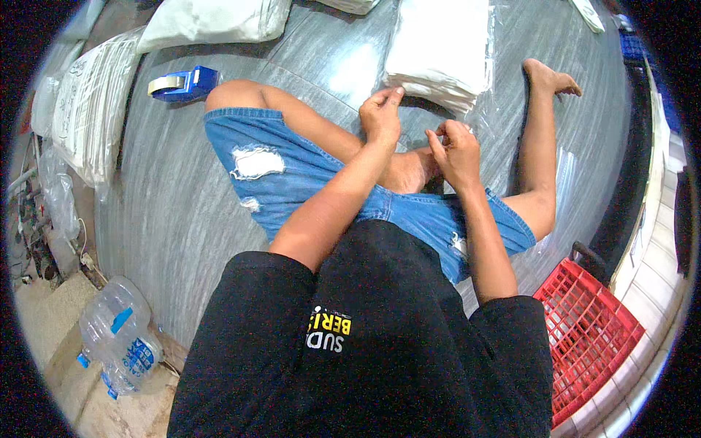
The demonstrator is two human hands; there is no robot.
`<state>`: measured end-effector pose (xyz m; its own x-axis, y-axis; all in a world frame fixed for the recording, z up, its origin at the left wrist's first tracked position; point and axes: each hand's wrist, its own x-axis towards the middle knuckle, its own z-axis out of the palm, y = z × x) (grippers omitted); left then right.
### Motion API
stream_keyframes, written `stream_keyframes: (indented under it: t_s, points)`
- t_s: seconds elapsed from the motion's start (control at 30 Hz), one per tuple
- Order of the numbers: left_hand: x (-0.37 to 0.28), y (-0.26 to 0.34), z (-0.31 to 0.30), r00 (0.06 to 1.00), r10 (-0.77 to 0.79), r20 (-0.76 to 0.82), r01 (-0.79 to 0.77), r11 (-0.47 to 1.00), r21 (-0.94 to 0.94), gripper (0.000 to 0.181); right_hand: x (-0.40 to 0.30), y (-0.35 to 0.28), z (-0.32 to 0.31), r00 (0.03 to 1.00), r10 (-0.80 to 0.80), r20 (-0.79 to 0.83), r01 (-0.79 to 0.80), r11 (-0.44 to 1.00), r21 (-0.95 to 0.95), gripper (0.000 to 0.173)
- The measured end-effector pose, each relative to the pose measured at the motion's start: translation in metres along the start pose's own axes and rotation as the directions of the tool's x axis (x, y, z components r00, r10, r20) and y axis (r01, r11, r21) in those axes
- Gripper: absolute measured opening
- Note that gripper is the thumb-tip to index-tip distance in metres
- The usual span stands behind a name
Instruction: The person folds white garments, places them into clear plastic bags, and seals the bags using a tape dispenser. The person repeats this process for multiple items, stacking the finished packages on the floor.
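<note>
A stack of folded white cloth (438, 44) lies on the grey wood-look floor, with a clear plastic bag (489, 71) showing along its right side. My left hand (381, 115) is at the near left corner of the stack, thumb and forefinger pinched together. Whether thin plastic is between those fingertips cannot be made out. Just below the near right corner, my right hand (459, 150) has its fingers curled and the thumb close to them. Clear film lies by its knuckles, but a hold on it is not plain.
A blue tape dispenser (186, 85) stands beyond my left knee. White bundles in plastic (96, 109) lie at the far left, another (213, 22) at the top. Large clear water bottles (123, 334) are at lower left, a red plastic basket (591, 334) at lower right.
</note>
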<state>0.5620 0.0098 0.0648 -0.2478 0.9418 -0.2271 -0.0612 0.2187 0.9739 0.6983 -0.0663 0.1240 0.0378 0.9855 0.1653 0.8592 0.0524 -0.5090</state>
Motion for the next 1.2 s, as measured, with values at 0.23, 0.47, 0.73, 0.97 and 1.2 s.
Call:
stream_keyframes:
  t_s: [0.23, 0.47, 0.73, 0.97, 1.2]
  points:
    - [0.014, -0.004, -0.015, 0.982, 0.044, 0.186, -0.084, 0.974, 0.210, 0.029, 0.020, 0.007, 0.010, 0.976, -0.211, 0.062, 0.218, 0.965, -0.145, 0.021]
    - [0.032, -0.005, -0.028, 0.828, 0.431, 0.359, -0.555, 0.721, 0.414, 0.031, 0.045, 0.017, 0.027, 0.893, -0.446, 0.061, 0.434, 0.815, -0.385, 0.020]
    - [0.057, -0.001, -0.037, 0.760, 0.425, 0.491, -0.633, 0.656, 0.411, 0.036, 0.064, 0.024, 0.037, 0.800, -0.592, 0.101, 0.558, 0.670, -0.491, 0.015]
    - [0.058, 0.001, -0.037, 0.763, 0.420, 0.492, -0.627, 0.667, 0.402, 0.037, 0.061, 0.026, 0.042, 0.808, -0.572, 0.137, 0.544, 0.638, -0.545, 0.005]
    - [0.072, 0.003, -0.040, 0.733, 0.350, 0.584, -0.652, 0.609, 0.452, 0.037, 0.068, 0.018, 0.043, 0.789, -0.571, 0.226, 0.584, 0.585, -0.562, 0.003]
